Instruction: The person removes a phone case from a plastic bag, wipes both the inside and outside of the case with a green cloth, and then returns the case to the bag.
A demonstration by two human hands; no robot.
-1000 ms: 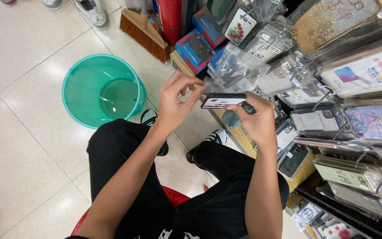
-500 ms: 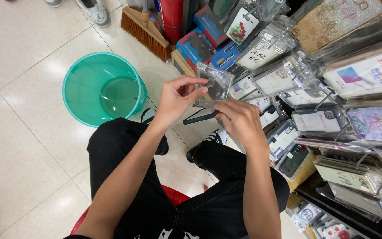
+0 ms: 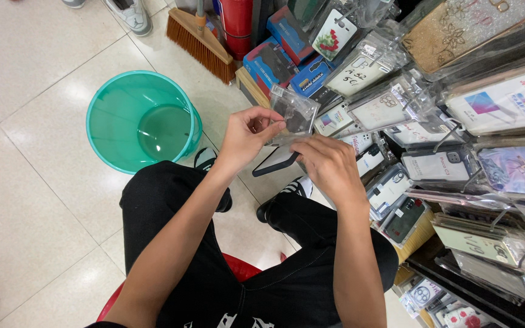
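Our green bucket (image 3: 138, 121) stands on the floor, left of the racks of phone cases (image 3: 432, 146). Above our knees, our left hand (image 3: 247, 136) pinches a clear plastic sleeve (image 3: 293, 112). Our right hand (image 3: 329, 164) grips the dark phone case (image 3: 274, 163), just beneath the sleeve.

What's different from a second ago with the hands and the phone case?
The left hand now pinches a clear plastic sleeve that it was not holding before, lifted in front of the racks. The dark phone case, earlier level between both hands, now tilts down under the right hand. The green bucket and broom stayed put.
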